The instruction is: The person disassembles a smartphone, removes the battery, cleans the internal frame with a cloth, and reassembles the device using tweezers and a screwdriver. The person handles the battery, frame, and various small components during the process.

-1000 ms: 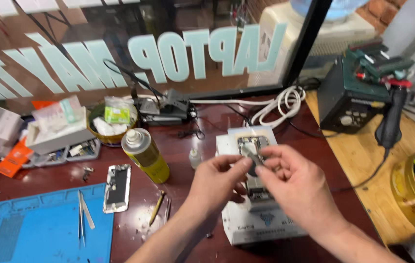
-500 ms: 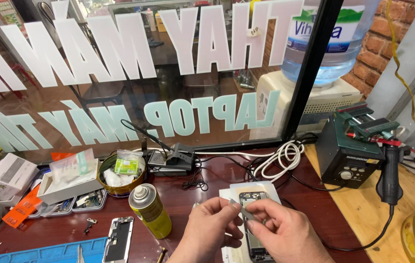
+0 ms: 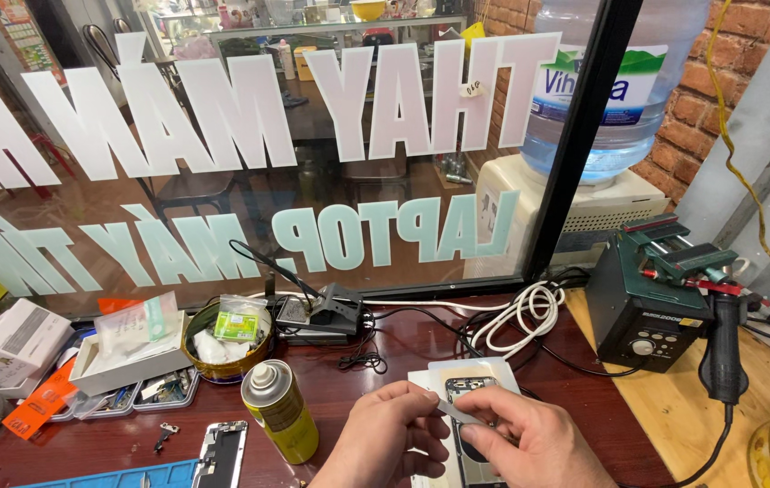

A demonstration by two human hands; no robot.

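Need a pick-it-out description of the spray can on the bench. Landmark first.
Start at the dark red workbench under the lettered window and find the two hands at the bottom centre. Just beside the left hand, apart from it, stands the spray can. It is the only upright cylinder there: yellow-green body, silver domed top, with a round tin of oddments behind it.

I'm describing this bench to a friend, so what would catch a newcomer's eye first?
Probably the big mirrored window lettering across the glass behind the bench. Next, the left hand and right hand at the bottom centre, pinching a thin strip over an opened phone. A yellow spray can stands left of them, and a dark soldering station sits at the right.
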